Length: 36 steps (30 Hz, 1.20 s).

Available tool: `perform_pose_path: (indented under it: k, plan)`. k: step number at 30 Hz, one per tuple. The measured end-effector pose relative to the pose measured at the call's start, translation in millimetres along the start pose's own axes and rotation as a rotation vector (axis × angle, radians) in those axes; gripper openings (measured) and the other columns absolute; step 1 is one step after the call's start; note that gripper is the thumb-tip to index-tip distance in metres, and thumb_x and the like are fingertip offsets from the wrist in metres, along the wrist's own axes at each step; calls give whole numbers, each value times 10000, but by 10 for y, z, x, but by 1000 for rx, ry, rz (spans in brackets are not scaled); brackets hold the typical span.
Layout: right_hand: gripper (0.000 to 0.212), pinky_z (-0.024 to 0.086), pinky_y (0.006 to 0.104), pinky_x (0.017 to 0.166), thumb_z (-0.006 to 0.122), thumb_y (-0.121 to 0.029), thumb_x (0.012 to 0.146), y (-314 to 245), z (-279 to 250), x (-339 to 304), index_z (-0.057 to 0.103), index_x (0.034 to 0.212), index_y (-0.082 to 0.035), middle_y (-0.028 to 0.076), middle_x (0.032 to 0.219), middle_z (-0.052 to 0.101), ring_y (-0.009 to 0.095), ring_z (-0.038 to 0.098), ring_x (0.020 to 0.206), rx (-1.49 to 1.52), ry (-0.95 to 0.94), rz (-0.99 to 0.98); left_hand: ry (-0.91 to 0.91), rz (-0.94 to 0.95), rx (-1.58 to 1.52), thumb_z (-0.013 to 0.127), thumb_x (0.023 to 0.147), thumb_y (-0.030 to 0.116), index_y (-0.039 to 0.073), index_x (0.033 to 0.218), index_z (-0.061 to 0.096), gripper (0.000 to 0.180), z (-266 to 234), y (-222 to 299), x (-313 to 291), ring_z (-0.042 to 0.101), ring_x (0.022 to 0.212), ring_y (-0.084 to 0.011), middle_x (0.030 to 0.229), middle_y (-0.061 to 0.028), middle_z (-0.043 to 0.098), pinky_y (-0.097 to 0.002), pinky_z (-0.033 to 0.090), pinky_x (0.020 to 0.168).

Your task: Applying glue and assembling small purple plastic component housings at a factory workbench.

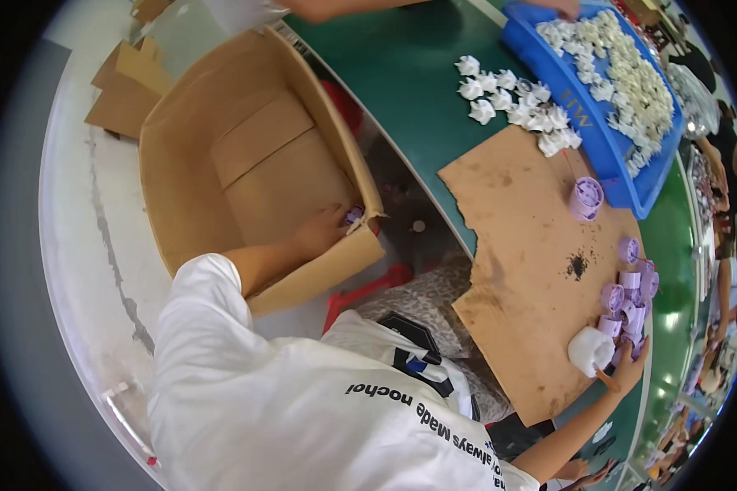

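The small round purple plastic piece [354, 215] sat down in the near right corner of a big open brown cardboard box [184, 139], right at the fingertips of the left hand [323, 231]; the fingers were partly hidden, so I couldn't tell if they were pinching it or just touching. The right hand [628, 368] was over at a heap of lilac plastic cylinders [630, 299], fingers curved over the nearest ones; couldn't tell whether it had a real grip on any. Just beside it stood a chunky hollow white ring [591, 352].

My guess is the heap was kept at that edge so it was in easy reach, with the box off to the other side for the same reason; one lilac plastic housing [586, 199] stood apart near the tray.

All that lay on a stained, torn-edged cardboard sheet [516, 327], probably there to protect the green counter [385, 49]; black crumbs [577, 264] dotted it. Further up were loose white pronged plastic pieces [508, 94], then a blue plastic tray [622, 190] full of cream-coloured bits [630, 82]; a co-worker's hand [561, 6] was at its far rim; pale scuffed floor [110, 229] to the left, more people working off to the right.
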State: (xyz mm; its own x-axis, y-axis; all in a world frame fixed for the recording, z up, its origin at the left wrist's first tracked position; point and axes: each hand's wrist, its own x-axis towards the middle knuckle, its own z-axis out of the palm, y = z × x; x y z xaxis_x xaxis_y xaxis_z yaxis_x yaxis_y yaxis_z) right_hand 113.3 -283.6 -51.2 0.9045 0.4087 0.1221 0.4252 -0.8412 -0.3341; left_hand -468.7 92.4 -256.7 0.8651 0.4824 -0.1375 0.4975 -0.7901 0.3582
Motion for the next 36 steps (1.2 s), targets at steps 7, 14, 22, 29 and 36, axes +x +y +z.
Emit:
perform_pose_path:
  k: [7, 14, 22, 29, 36]
  plan:
    - [495, 415, 367, 933, 617, -205, 864, 73, -3, -3, 497, 1328, -82, 191, 1209, 552, 299, 553, 1067, -114, 48, -121, -92, 530, -114, 651, 701, 365, 101, 1048, 619, 437, -291, -323, 34, 474, 1009, -355, 1212, -204, 457, -475, 441, 806]
    - [413, 383, 375, 968, 568, -167, 890, 144, 87, -35, 535, 1286, -55, 164, 1207, 537, 295, 515, 1113, -29, 288, -398, -335, 324, -68, 661, 674, 383, 70, 1043, 624, 485, -289, -310, 44, 451, 1073, -423, 1232, -267, 439, -471, 400, 917]
    - [336, 388, 362, 960, 529, -207, 937, 102, 133, -139, 579, 1202, -7, 143, 1209, 550, 266, 519, 1108, 210, 339, -270, -23, 94, -126, 757, 637, 380, 87, 1041, 627, 516, -257, -262, 39, 482, 1110, -432, 1314, -292, 367, -450, 437, 931]
    - [365, 393, 363, 969, 520, -251, 941, 212, 161, -241, 572, 1179, 21, 160, 1197, 562, 274, 531, 1097, 69, 605, -585, 145, -46, -155, 784, 590, 316, 93, 1071, 624, 554, -723, -354, -73, 463, 1143, -401, 1263, -230, 439, -426, 411, 962]
    - [369, 387, 338, 972, 469, -269, 968, 205, 117, -391, 587, 1167, 19, 144, 1164, 574, 237, 531, 1087, 500, 602, -76, 779, -30, -125, 640, 597, 157, 50, 995, 613, 413, -1698, 206, -122, 457, 1166, -314, 1250, -173, 464, -417, 381, 990]
